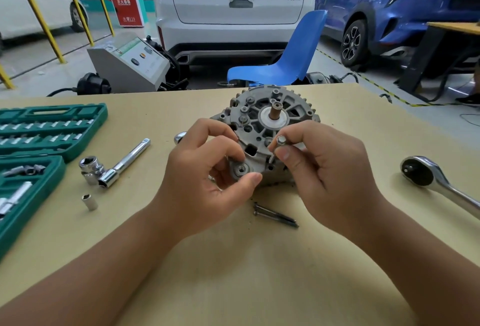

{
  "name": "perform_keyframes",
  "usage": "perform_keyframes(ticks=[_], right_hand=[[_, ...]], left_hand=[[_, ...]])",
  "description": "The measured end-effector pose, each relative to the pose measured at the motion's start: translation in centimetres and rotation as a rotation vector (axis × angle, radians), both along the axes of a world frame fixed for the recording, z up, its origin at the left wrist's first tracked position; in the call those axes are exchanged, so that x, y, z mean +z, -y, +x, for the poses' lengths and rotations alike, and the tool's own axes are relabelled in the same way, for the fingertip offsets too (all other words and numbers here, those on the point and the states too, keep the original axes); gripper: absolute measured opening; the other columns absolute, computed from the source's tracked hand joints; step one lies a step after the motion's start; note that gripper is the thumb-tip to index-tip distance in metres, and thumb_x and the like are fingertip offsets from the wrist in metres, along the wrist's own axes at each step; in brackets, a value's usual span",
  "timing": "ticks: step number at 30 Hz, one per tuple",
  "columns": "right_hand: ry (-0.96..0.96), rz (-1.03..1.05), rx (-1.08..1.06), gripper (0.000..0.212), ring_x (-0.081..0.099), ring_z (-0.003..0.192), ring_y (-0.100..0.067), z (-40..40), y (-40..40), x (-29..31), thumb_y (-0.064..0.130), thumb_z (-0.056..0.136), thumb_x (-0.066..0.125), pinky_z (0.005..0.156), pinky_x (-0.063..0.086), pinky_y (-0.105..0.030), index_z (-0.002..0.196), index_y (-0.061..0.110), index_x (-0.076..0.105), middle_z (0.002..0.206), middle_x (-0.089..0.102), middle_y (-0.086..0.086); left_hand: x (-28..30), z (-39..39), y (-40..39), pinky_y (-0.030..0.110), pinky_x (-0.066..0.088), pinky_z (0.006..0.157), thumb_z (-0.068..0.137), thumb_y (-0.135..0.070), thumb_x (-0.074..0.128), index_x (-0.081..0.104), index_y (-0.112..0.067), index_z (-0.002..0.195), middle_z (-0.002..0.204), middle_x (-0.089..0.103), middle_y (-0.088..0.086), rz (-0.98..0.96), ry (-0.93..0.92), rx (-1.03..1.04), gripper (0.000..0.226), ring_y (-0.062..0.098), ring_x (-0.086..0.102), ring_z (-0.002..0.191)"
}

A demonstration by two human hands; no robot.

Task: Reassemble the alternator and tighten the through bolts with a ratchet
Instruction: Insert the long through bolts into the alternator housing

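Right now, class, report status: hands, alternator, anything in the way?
Left hand grips alternator by its lug. Right hand pinches through bolt, tip at housing hole. Ratchet idle on table; spare bolts lie nearby.

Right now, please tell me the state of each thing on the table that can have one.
alternator: on table, left hand grips its mounting ear.
through bolt: pinched by right hand, partly inserted.
spare bolts: lying loose.
ratchet: lying unused.
socket case: open.
small socket: standing loose.
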State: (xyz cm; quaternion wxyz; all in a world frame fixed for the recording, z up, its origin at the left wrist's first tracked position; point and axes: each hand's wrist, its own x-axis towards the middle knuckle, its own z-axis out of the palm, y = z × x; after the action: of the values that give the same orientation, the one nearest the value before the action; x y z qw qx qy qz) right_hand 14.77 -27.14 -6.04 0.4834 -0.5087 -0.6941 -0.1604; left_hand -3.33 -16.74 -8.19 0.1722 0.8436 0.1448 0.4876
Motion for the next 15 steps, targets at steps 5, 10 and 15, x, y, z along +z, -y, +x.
perform_keyframes(ticks=[5,10,15], right_hand=[[0.048,-0.045,-0.006,0.022,0.061,0.073,-0.021,0.69,0.01,0.04,0.017,0.100,0.052,0.063,0.052,-0.037,0.096,0.004,0.069,0.085,0.067,-0.003],[0.033,-0.067,0.037,0.019,0.054,0.071,-0.005,0.66,0.04,0.36,0.012,0.098,0.055,0.068,0.043,-0.012,0.095,0.003,0.071,0.082,0.068,-0.002],[-0.029,-0.020,0.015,0.018,0.061,0.071,-0.002,0.22,-0.13,0.07,0.013,0.097,0.057,0.068,0.047,-0.011,0.095,0.005,0.073,0.081,0.072,-0.002]], left_hand=[[-0.16,0.05,-0.17,0.008,0.041,0.063,0.076,-0.018,0.087,0.070,-0.004,0.082,0.101,0.058,0.008,0.020,0.003,0.008,0.023,0.005,0.054,0.067],[-0.15,0.01,-0.27,0.009,0.041,0.063,0.077,-0.020,0.085,0.070,-0.006,0.083,0.102,0.057,0.007,-0.008,0.010,0.012,0.022,0.006,0.055,0.068],[-0.13,0.04,-0.31,0.008,0.041,0.064,0.076,-0.018,0.086,0.070,-0.006,0.083,0.101,0.058,0.006,0.005,0.014,0.022,0.022,0.005,0.056,0.072]])
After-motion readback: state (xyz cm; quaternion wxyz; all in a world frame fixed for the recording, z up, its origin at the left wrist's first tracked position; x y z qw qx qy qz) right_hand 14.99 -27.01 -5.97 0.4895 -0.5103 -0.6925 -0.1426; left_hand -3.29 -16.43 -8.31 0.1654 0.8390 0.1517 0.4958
